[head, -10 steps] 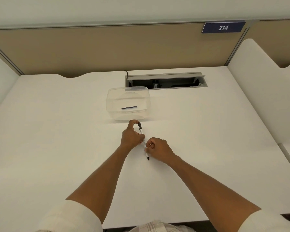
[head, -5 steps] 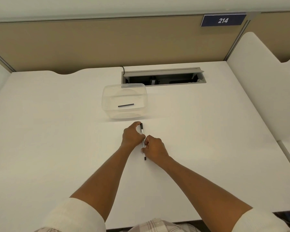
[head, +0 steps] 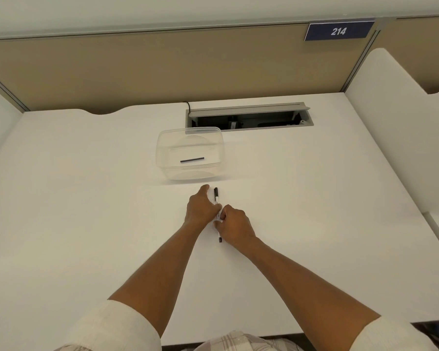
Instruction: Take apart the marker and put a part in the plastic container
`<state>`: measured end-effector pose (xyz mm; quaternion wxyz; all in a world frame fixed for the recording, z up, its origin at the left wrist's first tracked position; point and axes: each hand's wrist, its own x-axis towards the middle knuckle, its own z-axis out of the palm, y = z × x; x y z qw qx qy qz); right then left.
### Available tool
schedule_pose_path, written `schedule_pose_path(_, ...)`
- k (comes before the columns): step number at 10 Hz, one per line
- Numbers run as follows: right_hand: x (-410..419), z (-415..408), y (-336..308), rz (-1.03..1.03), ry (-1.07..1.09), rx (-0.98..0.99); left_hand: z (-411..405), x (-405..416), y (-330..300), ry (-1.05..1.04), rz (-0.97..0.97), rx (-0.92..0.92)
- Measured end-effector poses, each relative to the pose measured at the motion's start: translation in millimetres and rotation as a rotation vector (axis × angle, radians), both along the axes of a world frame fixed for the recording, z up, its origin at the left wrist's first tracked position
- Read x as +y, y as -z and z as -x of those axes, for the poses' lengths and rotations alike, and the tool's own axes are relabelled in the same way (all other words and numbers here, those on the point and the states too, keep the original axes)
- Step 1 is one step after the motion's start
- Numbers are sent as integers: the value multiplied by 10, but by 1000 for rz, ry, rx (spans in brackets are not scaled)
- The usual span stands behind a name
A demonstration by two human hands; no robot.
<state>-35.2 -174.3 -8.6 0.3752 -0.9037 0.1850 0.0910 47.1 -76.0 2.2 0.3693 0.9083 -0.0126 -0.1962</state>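
A thin marker [head: 216,196] with a white barrel and black ends lies lengthwise at the middle of the white desk [head: 86,224], its far black cap pointing at the container. My right hand [head: 235,225] curls round the barrel's near half; the near black tip pokes out below it. My left hand [head: 200,207] rests beside the barrel's far half, fingers stretched forward next to the cap; whether they touch the barrel is hidden. The clear plastic container [head: 162,148] stands just beyond, holding one thin black stick-like part [head: 192,160].
An open grey cable hatch [head: 249,117] is sunk into the desk behind the container. Beige partition walls close off the back, with a blue "214" sign [head: 338,31]. White side dividers stand left and right.
My left hand has loosened from its curled hold near the cap and now lies stretched beside the marker. The marker has settled flat and straighter on the desk. The right hand keeps its hold.
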Motion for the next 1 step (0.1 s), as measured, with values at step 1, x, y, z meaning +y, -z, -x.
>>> schedule_pose_path(1, -30, 36, 21, 19, 19, -75, 22, 98, 33, -42, 0, -94)
